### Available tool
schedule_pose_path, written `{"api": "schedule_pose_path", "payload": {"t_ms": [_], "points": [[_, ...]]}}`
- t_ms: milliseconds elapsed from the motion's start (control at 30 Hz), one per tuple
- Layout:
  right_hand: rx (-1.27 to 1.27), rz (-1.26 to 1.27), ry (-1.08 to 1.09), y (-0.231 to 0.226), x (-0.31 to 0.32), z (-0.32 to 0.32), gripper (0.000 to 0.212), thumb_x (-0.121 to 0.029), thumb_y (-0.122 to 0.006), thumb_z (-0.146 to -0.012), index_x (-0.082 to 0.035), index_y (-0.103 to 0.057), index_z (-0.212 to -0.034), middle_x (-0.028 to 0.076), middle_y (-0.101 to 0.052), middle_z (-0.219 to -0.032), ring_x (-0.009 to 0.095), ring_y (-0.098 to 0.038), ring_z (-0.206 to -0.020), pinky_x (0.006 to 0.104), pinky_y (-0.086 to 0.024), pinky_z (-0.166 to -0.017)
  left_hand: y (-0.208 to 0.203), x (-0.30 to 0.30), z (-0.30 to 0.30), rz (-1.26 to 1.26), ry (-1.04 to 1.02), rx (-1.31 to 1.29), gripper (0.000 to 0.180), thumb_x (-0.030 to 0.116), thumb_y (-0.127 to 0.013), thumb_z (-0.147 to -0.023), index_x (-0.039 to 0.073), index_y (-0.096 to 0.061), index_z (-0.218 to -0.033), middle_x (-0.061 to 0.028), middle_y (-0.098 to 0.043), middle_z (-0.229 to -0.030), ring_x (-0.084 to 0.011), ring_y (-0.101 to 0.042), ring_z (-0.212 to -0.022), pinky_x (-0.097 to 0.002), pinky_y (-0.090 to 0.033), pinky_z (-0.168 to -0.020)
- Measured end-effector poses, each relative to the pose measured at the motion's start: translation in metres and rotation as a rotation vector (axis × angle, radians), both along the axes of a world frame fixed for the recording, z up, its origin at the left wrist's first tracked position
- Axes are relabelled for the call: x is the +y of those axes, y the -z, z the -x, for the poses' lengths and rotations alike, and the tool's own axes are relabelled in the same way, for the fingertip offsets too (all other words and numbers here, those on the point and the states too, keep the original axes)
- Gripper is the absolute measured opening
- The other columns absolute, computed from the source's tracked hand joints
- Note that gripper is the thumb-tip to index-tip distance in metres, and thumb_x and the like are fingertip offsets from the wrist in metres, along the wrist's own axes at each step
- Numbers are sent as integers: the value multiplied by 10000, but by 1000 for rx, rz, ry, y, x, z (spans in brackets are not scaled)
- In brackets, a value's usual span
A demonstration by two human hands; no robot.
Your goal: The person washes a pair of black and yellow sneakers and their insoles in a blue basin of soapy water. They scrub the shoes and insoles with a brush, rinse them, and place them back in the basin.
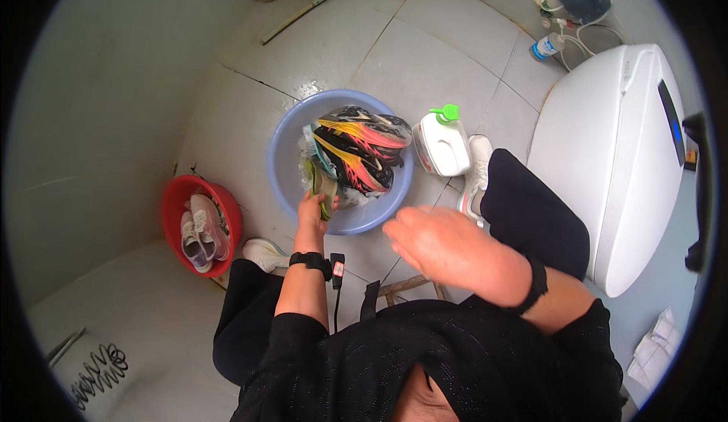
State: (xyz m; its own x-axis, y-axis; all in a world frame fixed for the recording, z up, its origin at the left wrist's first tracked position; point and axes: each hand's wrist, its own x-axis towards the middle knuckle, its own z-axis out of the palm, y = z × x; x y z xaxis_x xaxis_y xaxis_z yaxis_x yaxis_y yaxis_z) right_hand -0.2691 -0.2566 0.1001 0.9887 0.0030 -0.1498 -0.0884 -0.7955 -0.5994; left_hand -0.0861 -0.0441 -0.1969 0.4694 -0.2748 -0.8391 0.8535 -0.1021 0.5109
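Observation:
A blue plastic basin (279, 172) on the floor in front of me holds a pair of dark sports shoes (360, 149) with yellow, orange and pink stripes, and some suds. At the basin's near left rim, my left hand (313, 208) is closed around the near end of a flat olive-green piece with a lime edge, shaped like an insole (324, 185). My right hand (447, 251) is raised in the air, right of the basin's near side and apart from it. Its fingers look loosely stretched, slightly blurred, with nothing visible in them.
Right of the basin stands a white jug (442, 145) with a green scoop (446, 112) on top. A red basin (168, 225) with pale shoes (206, 229) sits to the left. A white toilet (607, 156) stands right. A wooden stool (409, 287) shows below me.

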Motion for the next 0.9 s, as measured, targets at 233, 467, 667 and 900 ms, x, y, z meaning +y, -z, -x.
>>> {"api": "schedule_pose_path", "payload": {"t_ms": [233, 467, 667, 900], "points": [[136, 54, 153, 44, -3, -9, 227, -229, -580, -871, -20, -632, -941, 174, -652, -839, 334, -661, -815, 423, -535, -709, -101, 4, 35, 326, -41, -6, 395, 150, -471, -962, 62, -401, -1340, -174, -583, -1186, -343, -649, -954, -420, -574, -717], [228, -527, 438, 97, 15, -48, 388, -356, -578, -904, 9, -619, -1030, 160, -669, -848, 308, -675, -801, 427, -535, -692, -188, 18, 73, 566, 55, -54, 499, 153, -534, -926, 119, -376, -1398, -116, -545, -1295, -343, -594, -1107, -470, -522, -854], [56, -1433, 589, 107, 34, -70, 298, -180, -612, -906, 33, -566, -1109, 85, -633, -867, 183, -647, -749, 302, -542, -654, -244, 16, 84, 611, 200, -167, 617, 108, -618, -840, 87, -366, -1402, -131, -542, -1288, -327, -593, -1095, -456, -514, -887], [-42, -1331, 635, 88, 40, -70, 363, -73, -615, -863, 31, -503, -1192, 126, -610, -1011, 191, -618, -903, 319, -522, -771, -248, -5, 59, 538, 217, -71, 549, 387, -562, -916, 19, -475, -1314, -165, -621, -1157, -338, -616, -1050, -482, -506, -904]]}}
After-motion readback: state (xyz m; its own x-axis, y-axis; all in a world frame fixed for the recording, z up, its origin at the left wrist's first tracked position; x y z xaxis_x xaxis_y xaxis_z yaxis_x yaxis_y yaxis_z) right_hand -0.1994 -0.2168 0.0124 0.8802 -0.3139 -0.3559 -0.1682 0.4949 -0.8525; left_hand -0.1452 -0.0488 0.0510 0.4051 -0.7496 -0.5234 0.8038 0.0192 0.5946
